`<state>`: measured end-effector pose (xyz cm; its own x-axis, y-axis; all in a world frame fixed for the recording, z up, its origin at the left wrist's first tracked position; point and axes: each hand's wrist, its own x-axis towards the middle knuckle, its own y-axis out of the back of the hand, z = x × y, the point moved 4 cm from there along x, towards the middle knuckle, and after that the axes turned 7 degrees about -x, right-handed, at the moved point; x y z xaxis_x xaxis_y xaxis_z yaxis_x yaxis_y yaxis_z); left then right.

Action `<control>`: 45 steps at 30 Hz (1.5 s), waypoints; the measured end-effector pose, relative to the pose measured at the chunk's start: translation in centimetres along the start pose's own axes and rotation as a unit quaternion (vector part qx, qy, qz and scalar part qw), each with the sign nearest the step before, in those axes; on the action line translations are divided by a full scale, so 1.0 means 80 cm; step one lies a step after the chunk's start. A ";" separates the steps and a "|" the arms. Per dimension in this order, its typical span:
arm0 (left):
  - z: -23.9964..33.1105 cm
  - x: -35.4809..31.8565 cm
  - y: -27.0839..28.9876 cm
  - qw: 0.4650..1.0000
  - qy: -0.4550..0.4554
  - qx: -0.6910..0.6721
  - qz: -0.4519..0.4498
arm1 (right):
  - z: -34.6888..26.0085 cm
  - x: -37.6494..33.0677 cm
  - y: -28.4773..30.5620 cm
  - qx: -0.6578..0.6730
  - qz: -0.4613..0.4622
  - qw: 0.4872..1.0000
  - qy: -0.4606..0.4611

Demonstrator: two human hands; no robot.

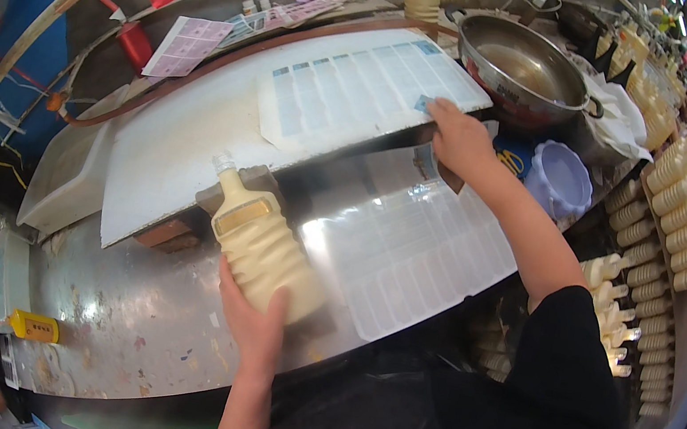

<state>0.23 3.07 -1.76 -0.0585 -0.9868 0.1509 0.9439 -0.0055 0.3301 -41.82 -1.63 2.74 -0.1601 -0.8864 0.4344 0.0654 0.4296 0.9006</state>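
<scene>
A cream-coloured bottle [271,248] with a wavy ribbed body and a clear neck lies tilted over the metal table, its neck pointing away from me. My left hand [256,325] is wrapped round its lower part. Farther right, my right hand [461,141] pinches a small blue label [423,103] at the near right edge of a raised white board [176,134]. On that board lies a backing sheet [336,92] with rows of pale bluish labels. Below my right forearm, a translucent sheet [409,256] marked with strips rests on the table.
A large metal pan [524,68] and a lilac plastic basin [559,181] stand at the right. Racks of cream bottles [685,215] fill the far right side. A yellow bottle [35,327] lies at the table's left edge. Pink printed sheets [185,48] sit behind the board.
</scene>
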 end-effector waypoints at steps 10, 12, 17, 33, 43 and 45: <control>-0.006 -0.001 -0.002 0.999 0.004 -0.041 0.011 | -0.008 -0.105 -0.041 0.005 -0.173 0.985 -0.016; -0.008 -0.001 -0.002 0.999 0.003 -0.032 0.008 | -0.001 -0.107 -0.069 -0.017 -0.194 0.979 -0.066; -0.003 -0.001 -0.003 0.999 0.005 -0.040 0.005 | -0.006 -0.114 -0.096 -0.042 -0.220 0.969 -0.104; -0.001 -0.005 -0.005 0.998 0.030 -0.061 0.015 | -0.021 -0.108 -0.069 -0.048 -0.236 0.968 -0.075; 0.003 -0.005 -0.003 0.999 0.029 -0.029 0.015 | -0.131 -0.189 -0.001 -0.003 -0.425 0.905 0.020; 0.003 -0.004 -0.004 0.999 0.034 -0.026 0.013 | -0.130 -0.201 -0.003 0.013 -0.411 0.912 -0.012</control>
<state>-0.15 3.40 -1.66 -0.0126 -0.9955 0.0942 0.9608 0.0141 0.2770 -29.01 10.71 -4.34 -0.1661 -0.9068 -0.3874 -0.1099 -0.3734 0.9212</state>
